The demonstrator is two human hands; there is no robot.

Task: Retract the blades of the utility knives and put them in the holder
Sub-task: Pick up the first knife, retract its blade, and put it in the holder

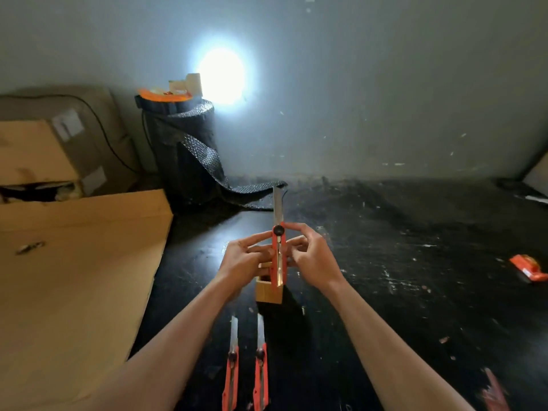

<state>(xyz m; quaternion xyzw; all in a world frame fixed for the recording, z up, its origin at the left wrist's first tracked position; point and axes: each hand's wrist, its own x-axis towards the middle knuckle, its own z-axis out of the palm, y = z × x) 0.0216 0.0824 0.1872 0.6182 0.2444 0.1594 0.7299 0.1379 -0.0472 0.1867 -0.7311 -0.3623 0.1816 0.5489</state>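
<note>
I hold an orange utility knife [279, 256] upright over the table, its long blade [278, 204] fully out and pointing away from me. My left hand [244, 259] grips the handle from the left. My right hand [311, 256] grips it from the right, with a finger near the black lock wheel. Just below the knife stands a small wooden holder [268, 290], partly hidden by my left hand. Two more orange utility knives [232, 369] [261, 369] lie side by side near the front edge, blades out.
A large cardboard sheet [74, 277] covers the left of the black table [415, 277]. A roll of black mesh [184, 149] and a cardboard box [38, 152] stand at the back left. An orange object [529, 266] lies at the right, and a blurred orange thing [493, 390] at the lower right.
</note>
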